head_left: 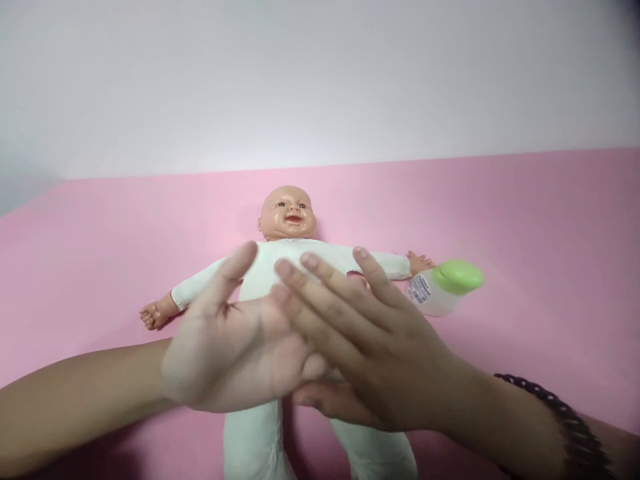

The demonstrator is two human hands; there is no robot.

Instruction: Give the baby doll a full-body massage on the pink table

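Observation:
My left hand is turned palm up with its thumb spread away; its fingers are partly covered by the other hand. Across those fingers lies my right hand, back up, fingers stretched out and a little apart. The two palms touch, and I see no object between them. Below and behind both hands a baby doll lies on its back with arms spread, its hard head bare and its body white cloth. My hands hide most of its belly. A clear bottle with a green cap is beside the doll's hand on the right.
The doll and bottle are on a pink surface, which meets a pale wall at the back. A dark braided band circles my right wrist. The doll's white legs extend toward me under my hands.

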